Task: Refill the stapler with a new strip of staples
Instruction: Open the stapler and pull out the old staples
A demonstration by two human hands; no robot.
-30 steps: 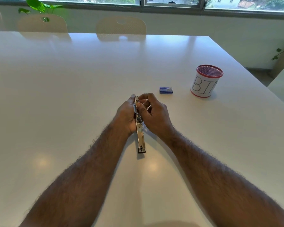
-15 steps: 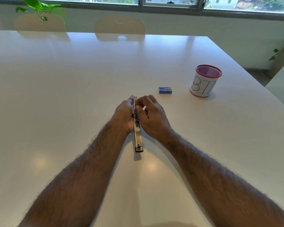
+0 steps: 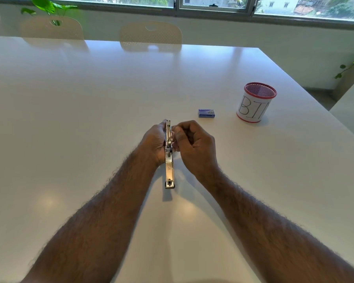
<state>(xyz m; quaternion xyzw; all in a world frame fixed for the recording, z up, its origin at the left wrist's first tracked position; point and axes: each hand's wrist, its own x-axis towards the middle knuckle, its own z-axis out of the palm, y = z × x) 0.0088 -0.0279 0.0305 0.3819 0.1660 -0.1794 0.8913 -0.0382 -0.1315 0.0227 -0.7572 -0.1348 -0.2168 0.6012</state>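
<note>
My left hand (image 3: 154, 142) is clenched around the far half of the stapler (image 3: 169, 160), holding it opened out lengthwise, its metal channel facing up and its near end pointing back toward me, just above the table (image 3: 90, 119). My right hand (image 3: 194, 144) is curled beside it on the right, fingertips (image 3: 177, 132) pinched together at the channel; whether they hold a strip of staples I cannot tell. Both hands sit mid-table, well in from every edge. Beyond my right hand, toward the far right corner, lies the small blue staple box (image 3: 206, 113), apart from my fingers. Further right stands a white cup (image 3: 253, 105) with a red rim, marked "BIN", near the right edge. The left half of the table is bare right up to its far edge, where two chairs (image 3: 150, 35) are tucked in.
</note>
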